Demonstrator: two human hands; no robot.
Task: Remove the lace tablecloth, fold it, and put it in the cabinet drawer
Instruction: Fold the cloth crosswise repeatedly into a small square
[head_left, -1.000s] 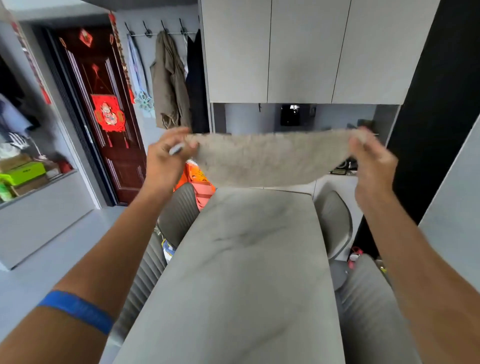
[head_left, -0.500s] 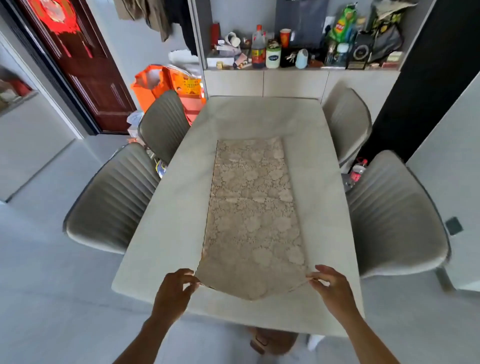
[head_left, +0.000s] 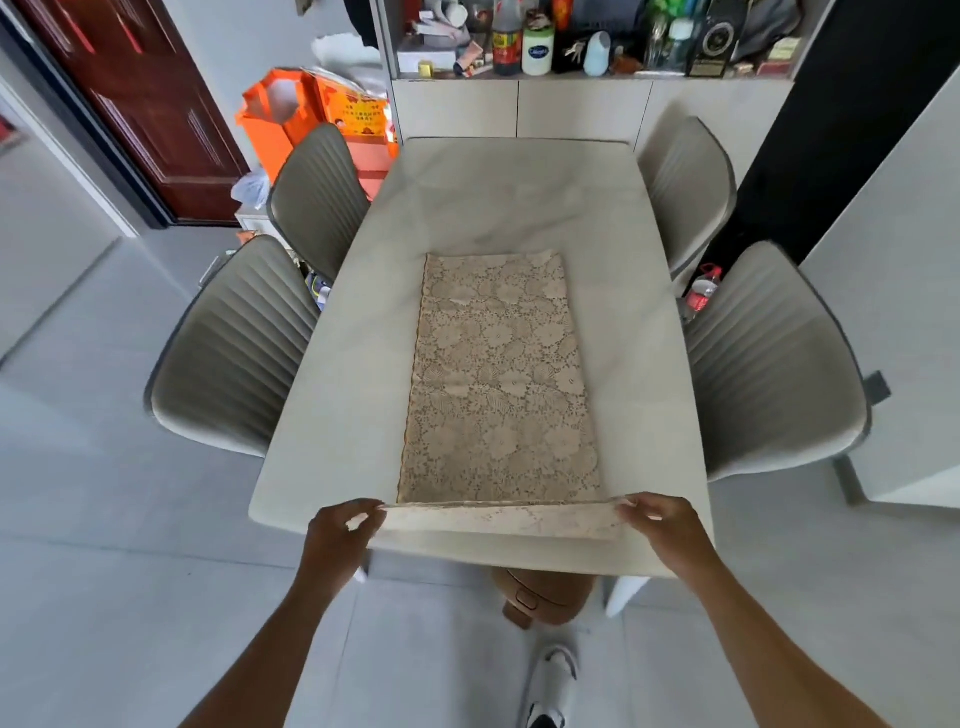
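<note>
Lace: beige tablecloth (head_left: 498, 379), floral openwork, folded to a long narrow rectangle, scalloped darker edge on its left side.
Position: flat on the near half of the surface (head_left: 363, 332), roughly centred left to right.
Long axis: near to far; the far short end lies square across the middle of the surface, the near end is raised into a pale turned-up strip.
Left hand (head_left: 337, 535): fingers curled, pinching the near-left corner of the cloth.
Right hand (head_left: 662, 525): fingers curled, pinching the near-right corner.
Surface: pale grey marble-look slab with rounded corners and faint veining.
Chairs (head_left: 234, 348): four, grey, ribbed padded backs, two on each side.
Room: light tiled floor; a grey cabinet (head_left: 571, 106) at the far end, its counter crowded with bottles and jars; orange bags (head_left: 291, 111) far left beside a dark red door (head_left: 135, 98).
</note>
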